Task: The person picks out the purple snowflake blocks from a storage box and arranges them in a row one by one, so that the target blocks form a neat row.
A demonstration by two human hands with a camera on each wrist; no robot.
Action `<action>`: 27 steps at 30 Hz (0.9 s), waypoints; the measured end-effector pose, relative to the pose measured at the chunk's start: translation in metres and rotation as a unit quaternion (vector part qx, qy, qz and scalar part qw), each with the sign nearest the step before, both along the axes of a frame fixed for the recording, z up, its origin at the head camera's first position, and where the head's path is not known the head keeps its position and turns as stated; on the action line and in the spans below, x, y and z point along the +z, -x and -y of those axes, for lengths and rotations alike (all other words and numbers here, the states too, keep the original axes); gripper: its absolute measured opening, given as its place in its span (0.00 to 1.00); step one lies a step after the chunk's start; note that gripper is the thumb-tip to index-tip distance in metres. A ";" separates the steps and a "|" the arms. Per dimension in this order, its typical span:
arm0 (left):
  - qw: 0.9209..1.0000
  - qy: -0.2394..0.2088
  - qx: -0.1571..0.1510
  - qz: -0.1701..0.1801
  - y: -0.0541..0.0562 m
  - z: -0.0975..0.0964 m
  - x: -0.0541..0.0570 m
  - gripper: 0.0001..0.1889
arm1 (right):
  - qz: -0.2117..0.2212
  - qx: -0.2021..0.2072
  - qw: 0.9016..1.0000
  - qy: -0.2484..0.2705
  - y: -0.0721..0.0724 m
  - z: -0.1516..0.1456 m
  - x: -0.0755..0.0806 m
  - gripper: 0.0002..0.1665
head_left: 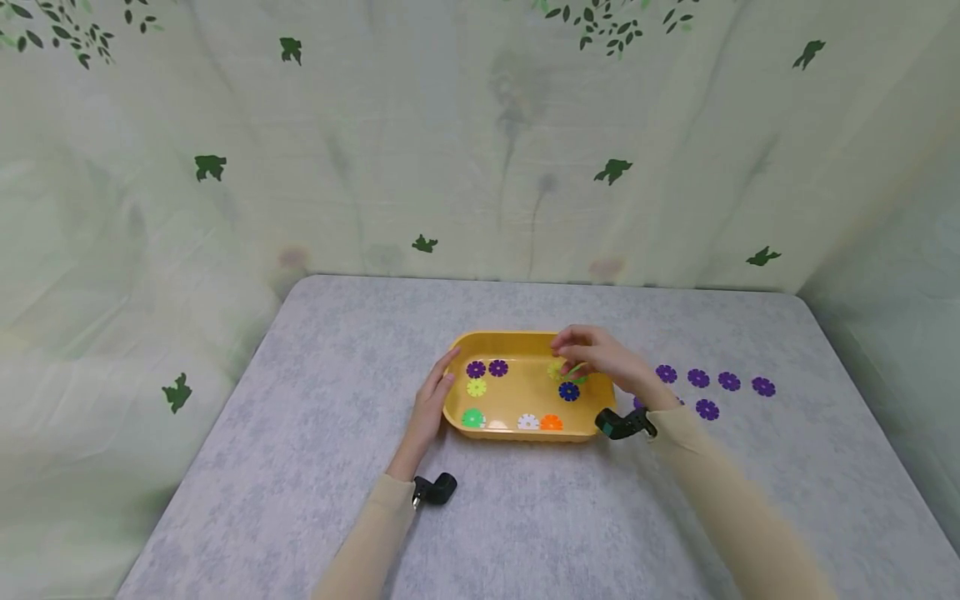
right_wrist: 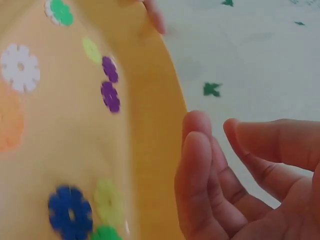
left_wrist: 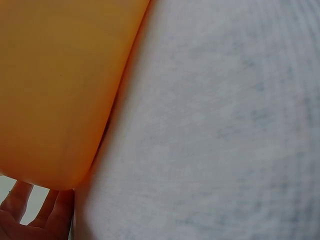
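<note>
A yellow tray (head_left: 525,434) holds several flower-shaped discs. My left hand (head_left: 432,396) rests against its left end, fingers extended along the rim. Above the tray's right end hovers my right hand (head_left: 600,357), fingers loosely bent, a gap between thumb and fingertips and nothing between them in the right wrist view. Beneath it lie a blue disc (right_wrist: 70,212), a yellow disc (right_wrist: 108,202) and a partly hidden green disc (right_wrist: 106,233). Two purple discs (head_left: 476,369) sit at the tray's left, by another yellow disc (head_left: 476,387). Along the near side are green (head_left: 472,417), white (head_left: 528,422) and orange discs (head_left: 552,422).
Several purple discs (head_left: 698,378) lie on the grey table (head_left: 525,517) right of the tray, some partly hidden by the right wrist. A pale curtain (head_left: 450,125) with leaf and bird prints hangs behind the table. Each wrist wears a black camera (head_left: 437,489).
</note>
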State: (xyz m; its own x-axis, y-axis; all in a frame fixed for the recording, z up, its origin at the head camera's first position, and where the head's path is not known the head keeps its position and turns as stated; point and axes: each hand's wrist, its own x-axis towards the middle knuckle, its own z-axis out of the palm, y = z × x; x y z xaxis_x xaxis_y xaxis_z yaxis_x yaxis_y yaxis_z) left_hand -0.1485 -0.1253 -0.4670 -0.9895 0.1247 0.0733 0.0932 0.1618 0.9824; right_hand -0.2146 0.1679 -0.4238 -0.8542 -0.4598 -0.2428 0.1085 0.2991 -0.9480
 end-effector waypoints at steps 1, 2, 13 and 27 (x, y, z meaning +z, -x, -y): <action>1.000 0.001 0.000 0.001 0.000 0.000 0.001 0.23 | 0.004 0.004 1.000 -0.003 0.001 0.008 -0.001 0.21; 1.000 0.001 0.000 0.001 0.000 0.000 0.001 0.23 | 0.008 0.008 1.000 -0.007 0.003 0.015 -0.002 0.20; 1.000 -0.006 0.002 0.006 0.000 0.000 0.000 0.23 | 0.039 0.041 0.998 -0.019 0.013 0.062 -0.011 0.20; 1.000 0.007 -0.002 0.008 0.001 0.001 0.000 0.23 | 0.060 0.098 0.993 -0.035 0.020 0.085 -0.027 0.25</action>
